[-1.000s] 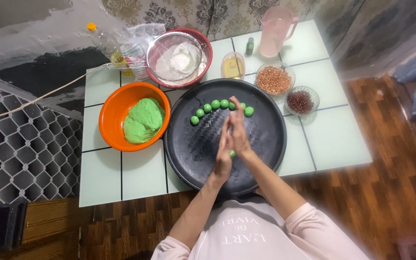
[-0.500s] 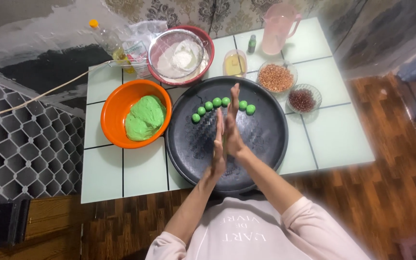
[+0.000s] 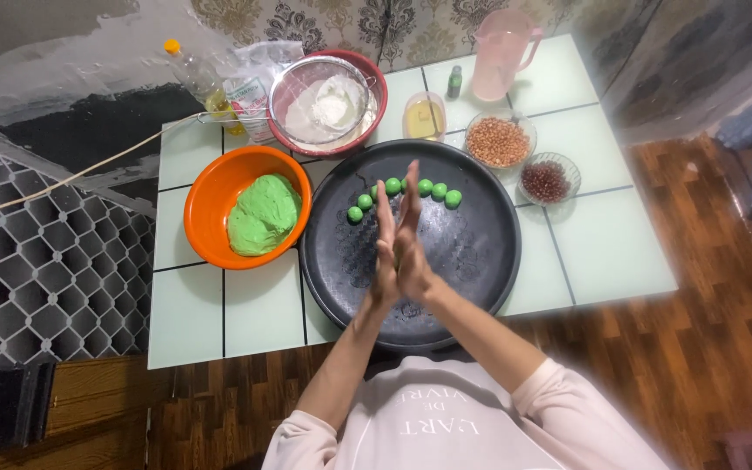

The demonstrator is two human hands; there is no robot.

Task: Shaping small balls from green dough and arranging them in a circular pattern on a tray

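My left hand (image 3: 384, 252) and my right hand (image 3: 414, 233) are pressed palm to palm, fingers pointing away from me, above the middle of a round black tray (image 3: 480, 270). Whatever lies between the palms is hidden now; an earlier frame shows a bit of green dough there. Several small green dough balls (image 3: 426, 187) lie in a curved row at the tray's far side, just beyond my fingertips. To the left of the tray stands an orange bowl (image 3: 203, 196) holding a lump of green dough (image 3: 263, 215).
On the pale tiled table (image 3: 607, 248) stand a red bowl with a sieve of white flour (image 3: 328, 100), a pink jug (image 3: 498, 52), a bowl of peanuts (image 3: 498, 141), a bowl of red beans (image 3: 547, 180), a small glass bowl (image 3: 424, 117), a green bottle (image 3: 454, 81) and an oil bottle (image 3: 199, 83).
My joined hands have slid against each other and shifted slightly left over the tray. The green bit seen at the heel of my palms is no longer visible.
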